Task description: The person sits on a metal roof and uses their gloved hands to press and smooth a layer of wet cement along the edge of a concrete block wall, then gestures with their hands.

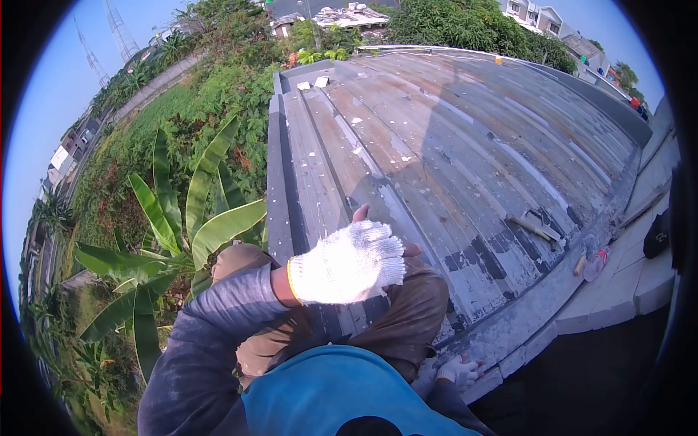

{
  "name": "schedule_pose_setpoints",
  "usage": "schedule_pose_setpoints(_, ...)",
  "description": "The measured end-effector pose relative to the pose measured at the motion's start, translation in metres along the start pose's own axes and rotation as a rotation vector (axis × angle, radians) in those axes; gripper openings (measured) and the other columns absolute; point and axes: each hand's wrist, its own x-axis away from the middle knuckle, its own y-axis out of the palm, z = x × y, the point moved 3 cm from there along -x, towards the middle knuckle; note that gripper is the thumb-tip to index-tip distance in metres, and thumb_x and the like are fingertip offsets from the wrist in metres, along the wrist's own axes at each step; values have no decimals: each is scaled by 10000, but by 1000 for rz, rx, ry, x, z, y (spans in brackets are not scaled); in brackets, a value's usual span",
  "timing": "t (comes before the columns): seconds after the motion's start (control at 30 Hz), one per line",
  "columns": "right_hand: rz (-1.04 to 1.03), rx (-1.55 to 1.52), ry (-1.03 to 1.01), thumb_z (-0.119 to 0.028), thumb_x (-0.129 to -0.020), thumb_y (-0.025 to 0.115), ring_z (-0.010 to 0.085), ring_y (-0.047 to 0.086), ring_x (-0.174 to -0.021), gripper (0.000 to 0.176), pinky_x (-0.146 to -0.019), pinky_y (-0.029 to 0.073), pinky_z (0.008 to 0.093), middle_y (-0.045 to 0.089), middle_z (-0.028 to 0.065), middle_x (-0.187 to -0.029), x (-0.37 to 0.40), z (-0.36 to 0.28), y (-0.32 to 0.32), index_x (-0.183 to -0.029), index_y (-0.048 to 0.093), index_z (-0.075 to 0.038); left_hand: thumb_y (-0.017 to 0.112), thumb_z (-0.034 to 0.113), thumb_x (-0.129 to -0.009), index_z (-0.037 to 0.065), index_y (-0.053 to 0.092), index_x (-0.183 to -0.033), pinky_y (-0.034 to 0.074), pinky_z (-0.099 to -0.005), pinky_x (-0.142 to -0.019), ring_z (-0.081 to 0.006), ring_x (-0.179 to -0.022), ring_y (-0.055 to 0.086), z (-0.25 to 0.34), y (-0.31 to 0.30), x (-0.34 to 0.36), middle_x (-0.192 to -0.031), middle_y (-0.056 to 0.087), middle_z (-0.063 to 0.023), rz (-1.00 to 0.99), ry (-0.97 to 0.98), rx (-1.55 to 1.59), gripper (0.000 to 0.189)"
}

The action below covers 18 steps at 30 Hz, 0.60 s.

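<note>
Knit glove, the white one; where is it?

On the left hand, held up over the knees; a yellow cuff band marks the wrist, where the grey sleeve ends.

How is that hand closed?

I cannot tell; only its back shows; two bare fingertips poke out past the glove's edge; nothing shows in its grip.

What lies under it?

Brown trousers, the knees drawn up; the person sits at the low end of a corrugated metal roof, weathered and streaked with pale patches; a blue shirt fills the bottom of the view.

And the right hand?

Low at the right, also in a white glove; its fingers look loosely spread and rest on the concrete ledge at the roof's edge; it grips nothing.

Any tools about?

A flat-bladed tool lies on the roof sheets, well apart from both hands; a plastic bottle lies beyond it by the ledge, with a short wooden handle just beside it; a black bag sits on the ledge at the far right.

Beyond the roof?

Banana leaves rise just beside its left edge; white scraps dot the far end.
</note>
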Motion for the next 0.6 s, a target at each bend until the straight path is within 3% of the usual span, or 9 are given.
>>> schedule_pose_setpoints(0.13,-13,21,-7,-638,-1027,390,407,502,-1349,744,-1077,428,517,304,236,-1630,1,-1,-2,-1629,264,-219,783,154,-715,76,650,-981,547,-469,-802,-359,-1001,655,1,0,1,-1308,676,-120,-1,-13,-23,307)
schedule_pose_setpoints(0.2,-11,21,-8,-637,-1026,394,407,506,-1347,746,-1076,430,516,303,238,-1630,2,-1,-3,-1630,262,-219,788,167,-764,78,663,-1028,552,-462,-826,-347,-1021,664,-1,1,2,-1292,678,-121,-122,-30,-3,306)
schedule_pose_setpoints(0.3,-3,-4,2,-637,-1023,400,408,513,-1340,750,-1074,431,513,306,243,-1628,1,0,0,-1630,262,-219,780,166,-806,87,679,-1068,555,-445,-836,-335,-1005,680,-11,15,9,-1248,691,-133,7,17,62,291)
schedule_pose_setpoints(0.37,112,-13,0,-638,-1020,407,407,518,-1334,755,-1068,438,514,312,244,-1624,-10,4,20,-1631,260,-219,770,163,-825,86,682,-1082,558,-436,-836,-332,-996,686,-12,18,13,-1232,696,-132,-4,18,51,282)
schedule_pose_setpoints(0.53,74,-6,-10,-644,-1015,411,406,525,-1321,760,-1059,445,521,321,244,-1618,-4,3,10,-1627,268,-217,731,152,-903,80,695,-1137,569,-399,-836,-320,-959,707,-9,16,13,-1170,718,-127,-44,17,5,247)
schedule_pose_setpoints(0.6,62,-5,-11,-646,-1013,413,408,527,-1316,763,-1058,447,524,323,243,-1616,0,1,1,-1626,271,-215,717,147,-914,80,690,-1213,573,-401,-869,-304,-981,713,-10,15,12,-1139,727,-116,-31,56,137,308)
